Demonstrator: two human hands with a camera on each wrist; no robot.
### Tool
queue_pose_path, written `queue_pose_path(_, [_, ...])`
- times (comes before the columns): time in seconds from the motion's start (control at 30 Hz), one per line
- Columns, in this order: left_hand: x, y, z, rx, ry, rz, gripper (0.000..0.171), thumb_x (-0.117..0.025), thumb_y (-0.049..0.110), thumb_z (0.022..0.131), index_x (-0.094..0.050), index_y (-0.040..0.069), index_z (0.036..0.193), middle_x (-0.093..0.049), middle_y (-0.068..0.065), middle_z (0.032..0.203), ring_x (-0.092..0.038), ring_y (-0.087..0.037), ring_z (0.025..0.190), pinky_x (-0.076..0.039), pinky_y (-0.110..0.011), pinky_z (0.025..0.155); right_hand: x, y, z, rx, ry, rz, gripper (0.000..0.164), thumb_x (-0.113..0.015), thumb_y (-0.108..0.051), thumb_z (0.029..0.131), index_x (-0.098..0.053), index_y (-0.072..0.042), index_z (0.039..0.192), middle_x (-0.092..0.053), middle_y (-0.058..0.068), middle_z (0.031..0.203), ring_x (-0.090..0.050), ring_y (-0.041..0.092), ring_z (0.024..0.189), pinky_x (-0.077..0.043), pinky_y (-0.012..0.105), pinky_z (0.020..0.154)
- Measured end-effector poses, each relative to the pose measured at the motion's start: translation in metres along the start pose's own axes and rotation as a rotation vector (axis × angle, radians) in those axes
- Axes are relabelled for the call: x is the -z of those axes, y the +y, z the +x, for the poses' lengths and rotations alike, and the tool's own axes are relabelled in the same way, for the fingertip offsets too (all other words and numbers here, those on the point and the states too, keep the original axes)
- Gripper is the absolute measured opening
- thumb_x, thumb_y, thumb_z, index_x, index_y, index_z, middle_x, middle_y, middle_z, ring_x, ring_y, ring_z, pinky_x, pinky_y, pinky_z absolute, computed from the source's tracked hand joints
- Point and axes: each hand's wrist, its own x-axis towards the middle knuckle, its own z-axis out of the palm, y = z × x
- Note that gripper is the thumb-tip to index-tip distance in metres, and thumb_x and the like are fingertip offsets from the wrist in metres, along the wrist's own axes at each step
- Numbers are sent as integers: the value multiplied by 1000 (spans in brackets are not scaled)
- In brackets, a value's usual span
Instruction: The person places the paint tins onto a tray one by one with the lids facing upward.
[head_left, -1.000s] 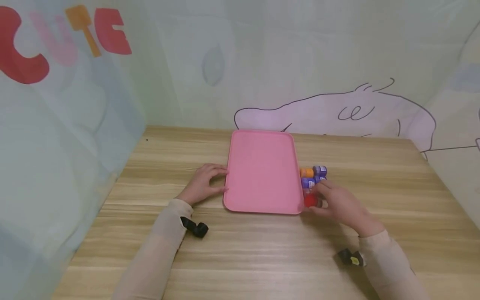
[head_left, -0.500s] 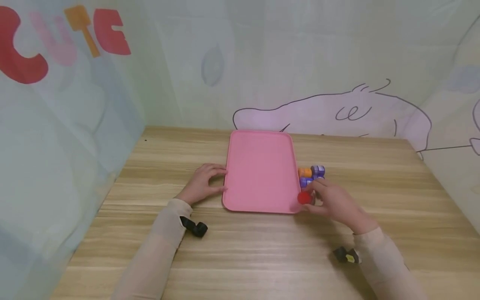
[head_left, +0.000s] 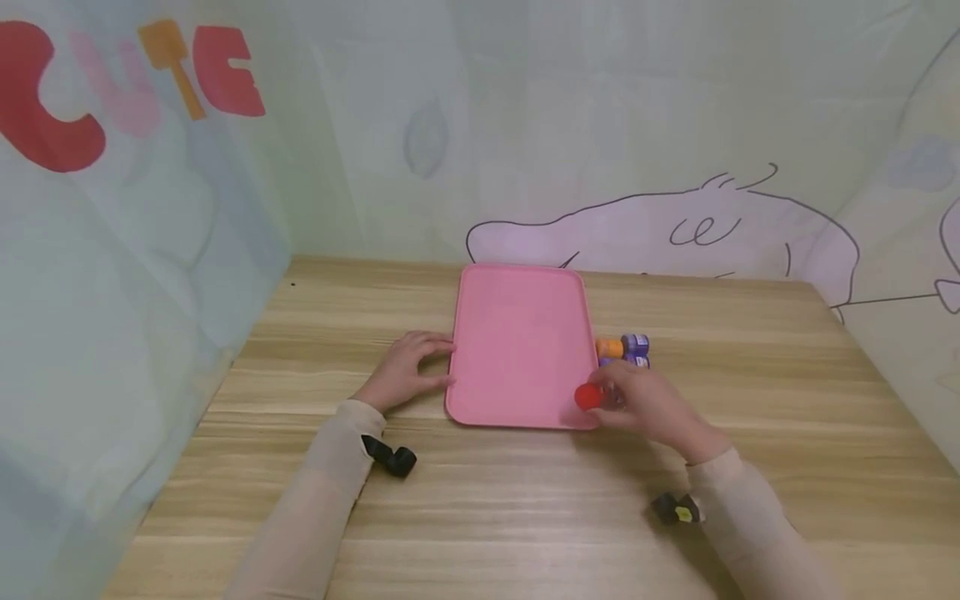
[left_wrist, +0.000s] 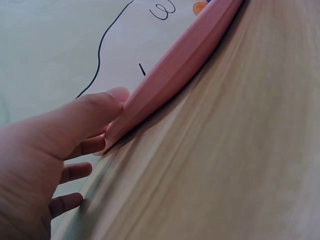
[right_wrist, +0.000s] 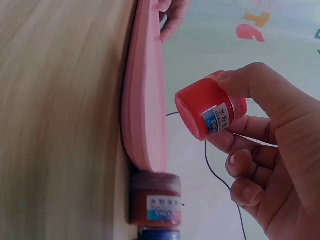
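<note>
My right hand [head_left: 652, 412] pinches a small red paint jar [head_left: 588, 397] by thumb and fingers, above the near right corner of the pink tray [head_left: 517, 342]. In the right wrist view the red jar is tilted and clear of the tray, its white and blue label showing. My left hand [head_left: 403, 371] rests at the tray's left rim, thumb and fingertips spread along it. From the left wrist, the thumb [left_wrist: 117, 95] touches the tray's side.
Beside the tray's right edge stand an orange jar [head_left: 609, 347] and several purple-blue ones [head_left: 636, 345], partly behind my right hand. A dark red jar [right_wrist: 156, 202] sits near the tray corner. The wooden table [head_left: 480, 508] meets a printed wall cloth [head_left: 360, 150].
My right hand has lifted the red jar from the group beside the tray and carried it left over the tray's corner. My left hand has stayed at the rim.
</note>
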Motion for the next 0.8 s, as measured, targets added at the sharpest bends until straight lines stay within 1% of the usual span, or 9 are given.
queue_pose_path(0.17, [0,0,-1,10,-7,-11,53,-74,35,83,-61,13,130,-55,-11,138,-44,-33,132,-30,-55,114,-8,-2,6,-6,-11,77,34,-78,-20,78,-65,-8,107,-64,-2,88,-51,12,71,-44,19,61])
queue_pose_path(0.3, [0,1,-1,6,-4,-7,54,-74,35,83,-61,13,130,-55,-11,138,-45,-32,132,-31,-55,113,-13,-5,12,-54,-58,169,35,-76,-18,80,-64,-8,111,-64,-2,91,-49,10,72,-43,19,59])
queue_pose_path(0.47, [-1,0,0,3,-3,-8,54,-74,36,83,-61,14,130,-56,-10,139,-45,-32,132,-31,-55,113,-19,-8,18,-66,-82,210,37,-75,-18,82,-64,-9,115,-66,-1,97,-51,11,76,-46,21,65])
queue_pose_path(0.6, [-1,-1,0,0,-3,-8,54,-74,36,83,-60,14,130,-55,-10,139,-45,-31,132,-31,-55,113,-25,-11,21,-80,-89,234,38,-75,-21,83,-63,-12,118,-67,-2,105,-54,12,84,-50,25,74])
queue_pose_path(0.73, [-1,-2,0,3,-3,-8,54,-74,36,83,-60,15,130,-55,-9,139,-45,-31,132,-31,-55,113,-30,-14,24,-68,-81,263,35,-75,-22,83,-63,-17,116,-66,-5,107,-57,13,92,-52,30,82])
queue_pose_path(0.8, [-2,-2,-1,5,-4,-11,54,-74,36,83,-61,15,130,-55,-9,139,-45,-31,132,-31,-55,113,-31,-15,26,-59,-75,267,34,-76,-23,83,-64,-18,115,-66,-6,107,-57,14,92,-51,29,81])
